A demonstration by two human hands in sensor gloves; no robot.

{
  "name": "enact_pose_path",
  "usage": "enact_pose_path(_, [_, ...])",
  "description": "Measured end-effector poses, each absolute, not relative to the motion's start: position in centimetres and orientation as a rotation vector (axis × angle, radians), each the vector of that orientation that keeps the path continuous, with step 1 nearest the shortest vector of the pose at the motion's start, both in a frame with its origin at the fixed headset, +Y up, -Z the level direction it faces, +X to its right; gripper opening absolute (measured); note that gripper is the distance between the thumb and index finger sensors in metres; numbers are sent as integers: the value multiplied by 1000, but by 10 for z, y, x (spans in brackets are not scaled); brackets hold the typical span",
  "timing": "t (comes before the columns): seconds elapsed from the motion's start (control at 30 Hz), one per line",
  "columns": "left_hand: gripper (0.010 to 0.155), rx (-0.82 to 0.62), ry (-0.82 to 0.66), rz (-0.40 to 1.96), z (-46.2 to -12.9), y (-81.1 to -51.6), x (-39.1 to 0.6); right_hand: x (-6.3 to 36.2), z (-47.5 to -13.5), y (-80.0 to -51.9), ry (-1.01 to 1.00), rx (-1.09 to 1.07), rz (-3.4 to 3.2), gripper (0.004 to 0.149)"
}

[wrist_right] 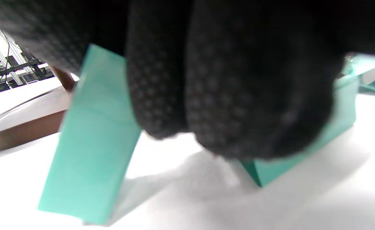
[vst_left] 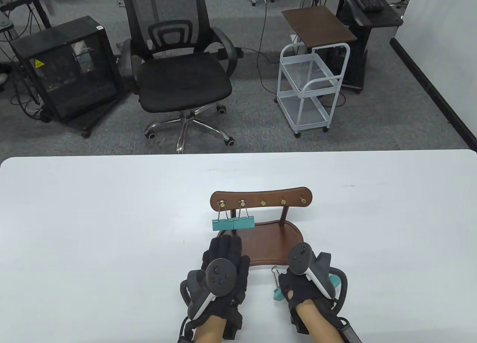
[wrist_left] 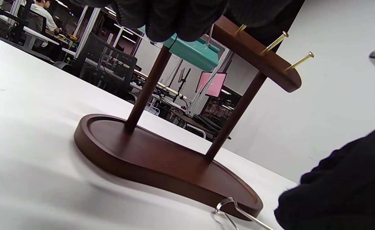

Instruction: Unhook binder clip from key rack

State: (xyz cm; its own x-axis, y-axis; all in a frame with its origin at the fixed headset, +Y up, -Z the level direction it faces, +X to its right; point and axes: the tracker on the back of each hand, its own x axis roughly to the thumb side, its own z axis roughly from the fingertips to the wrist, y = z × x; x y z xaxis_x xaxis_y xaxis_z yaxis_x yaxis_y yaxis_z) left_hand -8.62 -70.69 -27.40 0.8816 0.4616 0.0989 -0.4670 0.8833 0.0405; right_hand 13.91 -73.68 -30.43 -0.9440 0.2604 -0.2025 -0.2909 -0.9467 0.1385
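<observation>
Right wrist view showed the right hand with its grip pinching a teal binder clip low over the desk. The left hand reached, fingers apparently spread, toward two clips hanging on the key rack. These looked light, stiff and slick, best lifted off by their wire loops.

Beyond the desk's far edge stand a black office chair, a white trolley (wood-topped) and a dark cabinet.
</observation>
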Motion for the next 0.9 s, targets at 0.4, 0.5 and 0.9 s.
enact_pose_path(0.4, [62,61,-88,479,-274,-707,-86,139,-304,-736,240,-278,2898,43])
enact_pose_path(0.5, [62,61,-89,482,-274,-707,-86,142,-303,-735,233,-289,2889,43])
enact_pose_path(0.9, [62,60,-92,473,-274,-707,-85,148,-300,-732,215,-291,2855,40])
